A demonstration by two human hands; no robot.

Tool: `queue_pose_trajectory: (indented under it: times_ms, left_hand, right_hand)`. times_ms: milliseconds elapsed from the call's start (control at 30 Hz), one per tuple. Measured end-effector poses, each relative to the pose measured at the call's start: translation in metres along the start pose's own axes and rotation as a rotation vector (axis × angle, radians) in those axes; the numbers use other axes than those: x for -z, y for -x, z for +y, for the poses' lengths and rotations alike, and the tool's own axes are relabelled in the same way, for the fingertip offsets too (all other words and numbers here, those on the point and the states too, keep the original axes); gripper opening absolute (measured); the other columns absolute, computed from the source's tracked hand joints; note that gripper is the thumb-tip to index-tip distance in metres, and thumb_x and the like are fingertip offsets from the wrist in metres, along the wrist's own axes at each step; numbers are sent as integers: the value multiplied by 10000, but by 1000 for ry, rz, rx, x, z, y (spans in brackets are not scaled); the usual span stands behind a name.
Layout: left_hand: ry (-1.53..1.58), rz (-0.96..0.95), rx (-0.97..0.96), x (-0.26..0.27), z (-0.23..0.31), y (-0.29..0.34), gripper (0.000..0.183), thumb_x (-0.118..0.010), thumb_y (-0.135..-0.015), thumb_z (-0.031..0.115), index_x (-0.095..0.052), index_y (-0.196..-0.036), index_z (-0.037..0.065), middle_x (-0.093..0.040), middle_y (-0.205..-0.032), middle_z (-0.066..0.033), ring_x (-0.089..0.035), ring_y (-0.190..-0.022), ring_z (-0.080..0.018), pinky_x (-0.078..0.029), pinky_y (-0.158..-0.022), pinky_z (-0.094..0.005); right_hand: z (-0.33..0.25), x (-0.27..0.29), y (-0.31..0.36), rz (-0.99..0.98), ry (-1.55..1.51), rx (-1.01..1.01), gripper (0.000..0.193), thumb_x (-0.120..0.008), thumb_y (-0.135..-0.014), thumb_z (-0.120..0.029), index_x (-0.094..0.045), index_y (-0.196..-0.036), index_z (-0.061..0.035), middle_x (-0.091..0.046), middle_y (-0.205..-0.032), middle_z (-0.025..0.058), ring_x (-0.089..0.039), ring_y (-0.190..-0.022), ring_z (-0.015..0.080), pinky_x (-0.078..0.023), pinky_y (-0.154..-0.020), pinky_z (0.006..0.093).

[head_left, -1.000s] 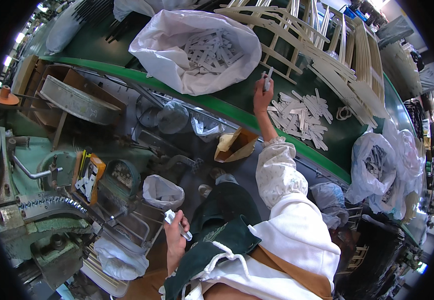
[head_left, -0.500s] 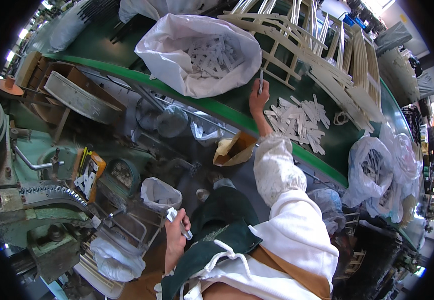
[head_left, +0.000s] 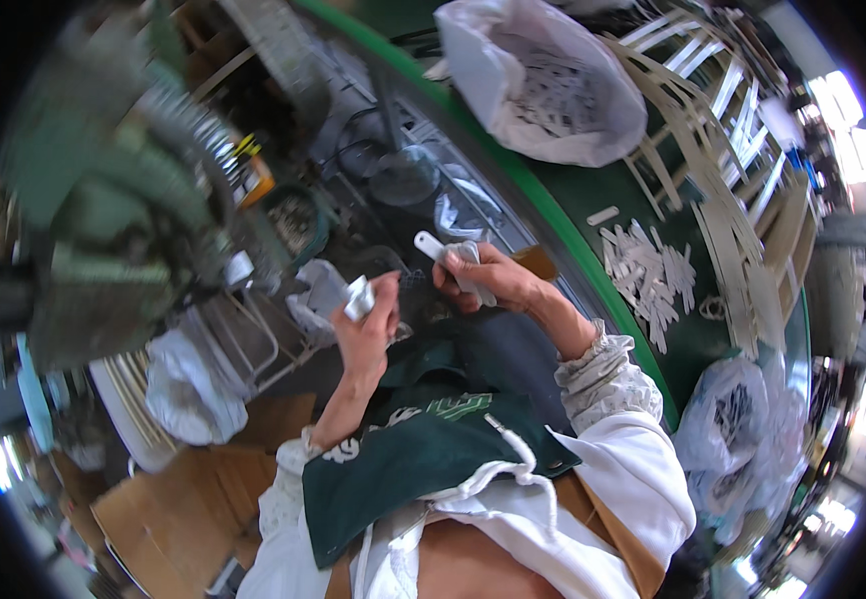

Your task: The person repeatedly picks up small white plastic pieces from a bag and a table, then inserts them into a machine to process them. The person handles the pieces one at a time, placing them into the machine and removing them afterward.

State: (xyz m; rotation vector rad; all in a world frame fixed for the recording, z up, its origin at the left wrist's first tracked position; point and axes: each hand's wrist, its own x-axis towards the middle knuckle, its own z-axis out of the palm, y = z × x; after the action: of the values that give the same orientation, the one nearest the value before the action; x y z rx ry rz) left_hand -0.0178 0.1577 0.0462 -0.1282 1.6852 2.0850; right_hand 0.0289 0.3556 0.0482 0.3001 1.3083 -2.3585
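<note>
While left hand (head_left: 366,327) clasps white pieces (head_left: 358,299) | right hand (head_left: 496,275) pinches strips (head_left: 431,246) | bag (head_left: 315,301) partly behind left hand | sack (head_left: 480,65) on bench (head_left: 575,194)

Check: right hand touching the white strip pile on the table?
Apart. Head view: the green table edge lies plainly between the right hand and the white strip pile.

The curled fingers of the bare right hand (head_left: 498,280) cover the middles of the flat white strips (head_left: 429,245) they hold, so their number cannot be told. In the bare left hand (head_left: 363,344), the small white pieces (head_left: 358,299) are partly hidden and too blurred to count. Blur smears the pale green metal machine (head_left: 103,200). The green-edged surface (head_left: 573,190) runs out past the top edge; the contents of the translucent plastic bag (head_left: 697,429) are indistinct.
</note>
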Motion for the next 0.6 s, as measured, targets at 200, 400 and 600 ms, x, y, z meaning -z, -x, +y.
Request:
queue_pose_trajectory:
  times_ms: [200,400,600]
  left_hand:
    - [81,122,-50,31,7,16,121,-673,-859,141,-656,-776,54,-542,-570,36,-422,-446,-19,-264,-405,-195]
    - [124,406,-214,80,-9,20,110,-696,-839,128,-679,-841,20,-589,-630,20,-432,-445,-37,-281,-413,-182]
    - [219,510,-276,122,33,16,100,-720,-803,73,-660,-782,-4,-596,-645,-8,-426,-441,-40,-277,-397,-191]
  right_hand:
    - [26,-66,-30,-67,100,-229,364,-471,-974,-361,-588,-841,-43,-416,-638,-30,-310,-505,52,-239,-447,222]
    - [41,-103,-79,-51,431,-89,330,-535,-944,-332,-607,-816,-36,-505,-635,0,-435,-509,78,-347,-455,244]
    - [38,-37,-276,164,1552,654,168,-659,-720,-188,-678,-799,-41,-666,-873,138,-646,-762,305,-516,-669,400]
